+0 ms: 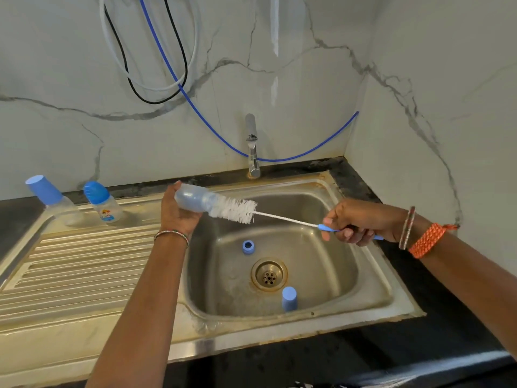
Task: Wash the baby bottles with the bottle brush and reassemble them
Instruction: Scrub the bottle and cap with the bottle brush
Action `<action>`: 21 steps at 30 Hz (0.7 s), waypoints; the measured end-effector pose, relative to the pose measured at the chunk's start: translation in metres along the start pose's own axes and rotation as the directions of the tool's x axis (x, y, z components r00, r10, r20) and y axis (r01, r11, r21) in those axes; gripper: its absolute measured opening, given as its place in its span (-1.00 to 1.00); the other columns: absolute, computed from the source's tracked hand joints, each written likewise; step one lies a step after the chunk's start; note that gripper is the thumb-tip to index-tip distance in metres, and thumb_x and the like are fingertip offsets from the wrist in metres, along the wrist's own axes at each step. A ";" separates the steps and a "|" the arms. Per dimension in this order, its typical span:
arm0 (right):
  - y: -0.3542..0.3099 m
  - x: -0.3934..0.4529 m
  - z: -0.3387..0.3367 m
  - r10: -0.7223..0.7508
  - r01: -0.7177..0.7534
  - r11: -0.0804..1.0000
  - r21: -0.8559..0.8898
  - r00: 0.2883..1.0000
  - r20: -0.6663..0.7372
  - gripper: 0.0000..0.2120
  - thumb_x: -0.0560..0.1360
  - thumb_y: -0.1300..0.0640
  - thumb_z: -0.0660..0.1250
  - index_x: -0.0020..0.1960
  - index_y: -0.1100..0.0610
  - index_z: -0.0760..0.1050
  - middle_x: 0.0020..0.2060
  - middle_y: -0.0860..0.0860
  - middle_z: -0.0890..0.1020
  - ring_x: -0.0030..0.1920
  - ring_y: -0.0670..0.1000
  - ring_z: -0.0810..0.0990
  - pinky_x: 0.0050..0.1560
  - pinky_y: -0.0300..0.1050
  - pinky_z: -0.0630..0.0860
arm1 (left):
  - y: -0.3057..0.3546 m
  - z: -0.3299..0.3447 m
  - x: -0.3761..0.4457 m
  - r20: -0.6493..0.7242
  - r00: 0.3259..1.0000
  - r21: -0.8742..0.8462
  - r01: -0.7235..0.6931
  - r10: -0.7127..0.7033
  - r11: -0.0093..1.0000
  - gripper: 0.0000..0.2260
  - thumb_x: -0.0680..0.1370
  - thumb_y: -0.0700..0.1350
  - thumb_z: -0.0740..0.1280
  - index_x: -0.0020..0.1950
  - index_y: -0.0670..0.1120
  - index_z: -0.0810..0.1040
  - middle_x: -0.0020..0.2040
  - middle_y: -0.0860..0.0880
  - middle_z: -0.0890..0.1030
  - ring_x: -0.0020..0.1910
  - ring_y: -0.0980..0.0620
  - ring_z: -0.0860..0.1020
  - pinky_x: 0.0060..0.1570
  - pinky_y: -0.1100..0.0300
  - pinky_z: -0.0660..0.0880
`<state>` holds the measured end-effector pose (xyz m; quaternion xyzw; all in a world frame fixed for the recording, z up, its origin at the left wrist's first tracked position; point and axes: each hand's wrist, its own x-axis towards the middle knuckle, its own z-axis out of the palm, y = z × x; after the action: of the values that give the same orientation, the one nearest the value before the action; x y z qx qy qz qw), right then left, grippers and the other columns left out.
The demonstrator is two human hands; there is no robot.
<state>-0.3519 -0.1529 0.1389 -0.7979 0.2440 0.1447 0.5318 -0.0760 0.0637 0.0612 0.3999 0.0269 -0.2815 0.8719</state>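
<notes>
Two capped bottles (60,201) (105,203) stand side by side at the sink unit's back left, behind the ribbed drainboard (84,264). The basin (330,264) lies to the right, the tap (253,148) behind its back edge. In the basin, a ring (248,246) lies behind the drain (269,274) and a cap (289,298) stands before it.

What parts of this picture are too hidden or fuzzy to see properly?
All in the head view:
- Brush tip: blurred inside the cloudy bottle that the left hand holds.
- Brush handle: mostly covered by the right hand.
- Label on the small bottle on the drainboard: too small to read.
- Teat: cannot tell if it sits in the ring.
</notes>
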 end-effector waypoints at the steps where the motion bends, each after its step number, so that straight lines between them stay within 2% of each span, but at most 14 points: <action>1: -0.001 0.001 -0.002 0.001 -0.003 0.999 0.050 1.000 0.030 -0.72 0.62 0.17 0.14 -0.16 0.21 0.53 -0.56 -0.03 0.34 -0.64 -0.15 0.16 -0.64 -0.34 0.13 | -0.001 -0.002 0.001 -0.015 1.000 -0.021 -0.012 0.012 1.000 -0.72 0.54 0.01 0.24 0.12 -0.16 0.44 -0.06 -0.15 0.52 -0.09 -0.07 0.54 -0.07 0.07 0.53; 2: -0.003 0.001 -0.001 -0.045 0.045 0.999 -0.014 0.998 -0.033 -0.73 0.62 0.15 0.16 -0.15 0.18 0.56 -0.55 -0.04 0.37 -0.62 -0.14 0.21 -0.60 -0.33 0.18 | -0.001 -0.004 0.002 -0.029 0.999 -0.042 -0.027 0.026 0.999 -0.67 0.53 0.03 0.25 0.19 -0.15 0.39 -0.01 -0.16 0.51 -0.05 -0.08 0.54 -0.07 0.07 0.54; 4: -0.004 0.002 0.003 -0.267 0.107 0.887 -0.449 0.912 -0.311 -0.81 0.57 0.10 0.26 -0.11 0.07 0.63 -0.43 -0.03 0.52 -0.46 -0.07 0.44 -0.37 -0.24 0.32 | -0.004 -0.008 0.004 -0.057 0.997 -0.034 -0.051 0.049 0.998 -0.64 0.53 0.03 0.25 0.22 -0.16 0.36 0.00 -0.16 0.50 -0.05 -0.08 0.54 -0.14 0.10 0.59; 6: -0.005 0.004 0.008 -0.566 -0.052 0.616 -0.786 0.665 -0.488 -0.90 0.50 0.12 0.34 -0.09 0.01 0.64 -0.28 -0.01 0.61 -0.21 0.06 0.57 -0.21 -0.14 0.32 | -0.007 -0.008 0.004 -0.082 0.996 -0.007 -0.023 0.022 1.000 -0.71 0.56 0.01 0.23 0.18 -0.15 0.37 -0.05 -0.15 0.51 -0.09 -0.07 0.54 -0.23 0.14 0.61; 8: 0.000 0.009 0.011 -0.796 -0.135 0.408 -0.903 0.432 -0.424 -0.87 0.33 0.22 0.48 -0.16 0.05 0.64 -0.33 0.00 0.61 -0.24 0.13 0.58 -0.20 -0.10 0.37 | -0.013 -0.005 0.001 -0.105 0.994 -0.004 -0.007 0.007 1.000 -0.74 0.58 -0.02 0.23 0.16 -0.15 0.38 -0.06 -0.15 0.52 -0.10 -0.07 0.55 -0.25 0.15 0.60; 10: 0.003 0.013 0.017 -0.873 -0.139 0.325 -0.935 0.336 -0.354 -0.78 0.22 0.28 0.52 -0.19 0.07 0.63 -0.37 0.00 0.59 -0.30 0.12 0.54 -0.23 -0.11 0.38 | -0.019 -0.003 -0.003 -0.123 0.992 -0.052 -0.007 0.001 0.999 -0.78 0.57 -0.03 0.24 0.14 -0.13 0.39 -0.05 -0.15 0.52 -0.09 -0.07 0.55 -0.20 0.12 0.59; 11: 0.001 0.013 0.017 -0.855 -0.121 0.359 -0.925 0.355 -0.378 -0.81 0.24 0.28 0.50 -0.18 0.07 0.63 -0.36 0.00 0.59 -0.30 0.11 0.54 -0.24 -0.12 0.37 | -0.020 -0.003 -0.005 -0.117 0.993 -0.067 -0.010 0.002 0.998 -0.80 0.58 -0.04 0.24 0.11 -0.13 0.40 -0.05 -0.15 0.52 -0.09 -0.07 0.55 -0.19 0.12 0.58; 12: -0.003 0.010 0.017 -0.786 -0.081 0.451 -0.889 0.437 -0.438 -0.87 0.32 0.25 0.46 -0.17 0.07 0.63 -0.37 -0.01 0.58 -0.31 0.09 0.53 -0.27 -0.17 0.36 | -0.021 -0.004 -0.006 -0.092 0.996 -0.066 -0.012 0.006 0.998 -0.83 0.58 -0.04 0.23 0.07 -0.12 0.42 -0.06 -0.15 0.51 -0.10 -0.06 0.54 -0.21 0.14 0.58; 13: -0.009 0.005 0.016 -0.646 -0.015 0.590 -0.808 0.592 -0.482 -0.94 0.41 0.19 0.40 -0.16 0.08 0.64 -0.40 -0.02 0.56 -0.35 0.04 0.52 -0.33 -0.23 0.33 | -0.020 -0.005 -0.008 -0.059 0.998 -0.050 -0.008 0.005 0.999 -0.84 0.57 -0.05 0.21 0.03 -0.12 0.42 -0.08 -0.14 0.51 -0.11 -0.04 0.54 -0.24 0.17 0.59; 15: -0.011 0.001 0.006 -0.233 0.089 0.890 -0.447 0.932 -0.278 -0.82 0.54 0.16 0.28 -0.14 0.15 0.64 -0.49 0.00 0.48 -0.56 -0.09 0.37 -0.52 -0.32 0.27 | -0.016 -0.010 -0.009 0.011 1.000 0.000 0.006 -0.006 1.000 -0.82 0.52 -0.04 0.21 0.01 -0.12 0.43 -0.12 -0.12 0.51 -0.12 -0.02 0.52 -0.26 0.19 0.59; 16: -0.010 0.000 0.000 -0.091 0.062 0.969 -0.238 0.989 -0.113 -0.78 0.57 0.17 0.23 -0.13 0.18 0.62 -0.51 0.02 0.45 -0.62 -0.12 0.27 -0.58 -0.34 0.22 | -0.014 -0.012 -0.009 0.032 0.999 0.006 0.018 -0.019 1.000 -0.78 0.51 -0.01 0.24 0.06 -0.12 0.44 -0.10 -0.13 0.52 -0.10 -0.03 0.53 -0.24 0.17 0.60; 18: -0.008 0.000 -0.008 -0.051 0.047 0.994 -0.097 0.998 -0.039 -0.77 0.60 0.19 0.18 -0.09 0.20 0.59 -0.50 0.05 0.44 -0.64 -0.14 0.20 -0.62 -0.33 0.16 | -0.012 -0.012 -0.012 0.057 0.998 0.014 0.030 -0.031 0.999 -0.51 0.40 0.04 0.43 0.23 -0.14 0.41 0.02 -0.17 0.54 -0.02 -0.09 0.55 -0.16 0.10 0.62; 19: -0.009 0.000 -0.009 -0.090 0.077 0.988 -0.137 0.991 -0.095 -0.82 0.59 0.18 0.21 -0.07 0.18 0.58 -0.49 0.06 0.47 -0.65 -0.15 0.23 -0.61 -0.32 0.18 | -0.012 -0.011 -0.014 0.053 0.997 0.024 0.049 -0.050 0.999 -0.36 0.29 0.05 0.53 0.27 -0.14 0.39 0.06 -0.19 0.54 0.01 -0.11 0.56 -0.14 0.07 0.62; 21: -0.013 -0.003 -0.007 -0.267 0.155 0.911 -0.382 0.928 -0.261 -0.92 0.53 0.09 0.33 -0.06 0.10 0.54 -0.46 -0.02 0.54 -0.60 -0.15 0.38 -0.53 -0.32 0.26 | -0.016 -0.011 -0.016 -0.006 0.995 0.048 0.100 -0.100 0.994 -0.42 0.33 0.07 0.50 0.24 -0.13 0.40 0.08 -0.19 0.52 -0.01 -0.12 0.55 -0.14 0.05 0.61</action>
<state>-0.3477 -0.1550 0.1532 -0.9151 0.2051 0.0014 0.3472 -0.0953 0.0706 0.0469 0.4195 0.0419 -0.3247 0.8467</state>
